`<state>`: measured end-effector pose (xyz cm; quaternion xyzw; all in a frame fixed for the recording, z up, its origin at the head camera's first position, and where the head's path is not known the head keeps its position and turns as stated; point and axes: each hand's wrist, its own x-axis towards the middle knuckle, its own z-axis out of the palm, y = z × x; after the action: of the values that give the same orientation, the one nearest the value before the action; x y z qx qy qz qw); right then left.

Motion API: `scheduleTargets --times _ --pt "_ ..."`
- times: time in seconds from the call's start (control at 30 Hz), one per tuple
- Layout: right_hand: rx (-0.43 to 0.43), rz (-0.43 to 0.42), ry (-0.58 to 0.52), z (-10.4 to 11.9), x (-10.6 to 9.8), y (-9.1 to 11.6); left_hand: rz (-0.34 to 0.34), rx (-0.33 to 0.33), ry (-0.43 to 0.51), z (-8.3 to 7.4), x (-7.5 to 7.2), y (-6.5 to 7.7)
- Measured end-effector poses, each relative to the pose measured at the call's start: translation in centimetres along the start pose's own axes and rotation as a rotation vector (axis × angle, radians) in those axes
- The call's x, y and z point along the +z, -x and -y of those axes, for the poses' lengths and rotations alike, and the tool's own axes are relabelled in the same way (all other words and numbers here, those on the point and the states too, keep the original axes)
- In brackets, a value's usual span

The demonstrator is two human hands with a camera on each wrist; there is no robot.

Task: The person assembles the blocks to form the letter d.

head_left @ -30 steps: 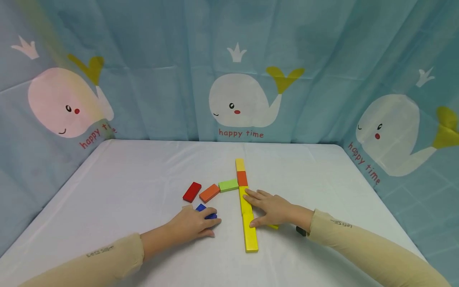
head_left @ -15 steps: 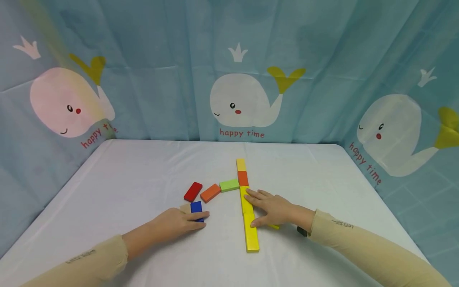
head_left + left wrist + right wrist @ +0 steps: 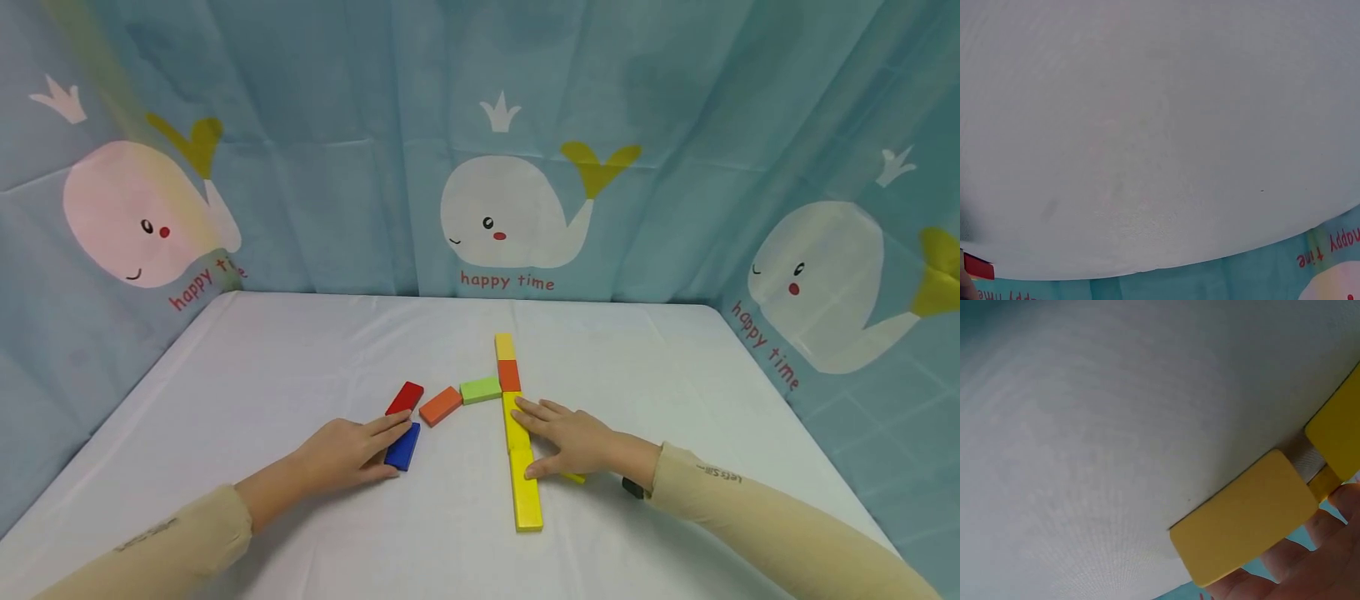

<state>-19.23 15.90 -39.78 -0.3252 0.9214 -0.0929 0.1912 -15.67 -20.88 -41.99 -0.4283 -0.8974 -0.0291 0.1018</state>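
Observation:
My left hand (image 3: 337, 454) holds a blue block (image 3: 402, 447) at its left side, fingers at the far end and thumb near the close end. Just beyond the fingertips lies a red block (image 3: 406, 398), whose end shows at the corner of the left wrist view. My right hand (image 3: 573, 442) lies with spread fingers on a line of yellow blocks (image 3: 526, 500), thumb on the nearer one. A yellow block (image 3: 1244, 519) sits beside the fingers in the right wrist view, and another yellow block (image 3: 1344, 428) is at the edge.
An orange block (image 3: 441, 407) and a green block (image 3: 481, 390) lead to the line. An orange-red block (image 3: 508, 375) and a small yellow block (image 3: 505, 347) form its far end. A dark block (image 3: 632, 487) lies by the right sleeve. Whale-printed curtains (image 3: 337, 150) surround the white table (image 3: 315, 358).
My left hand has moved left, bringing the blue block with it and turning it to a slant near the red block. The beige block beside it is now hidden. My right hand stays put.

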Motion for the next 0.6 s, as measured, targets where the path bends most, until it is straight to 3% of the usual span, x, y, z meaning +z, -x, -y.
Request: scheduleTargets --times 0.13,0.4,0.6 --pt "-0.001 0.000 -0.001 -0.1 0.1 0.0 0.065 -0.012 0.021 0.0 -0.1 -0.3" --pt "0.010 0.000 0.002 -0.1 0.0 0.1 0.090 0.027 0.007 -0.3 -0.1 -1.2" --pt "0.001 0.000 0.011 -0.1 0.0 0.0 0.144 0.012 -0.017 -0.5 -0.3 -1.8"
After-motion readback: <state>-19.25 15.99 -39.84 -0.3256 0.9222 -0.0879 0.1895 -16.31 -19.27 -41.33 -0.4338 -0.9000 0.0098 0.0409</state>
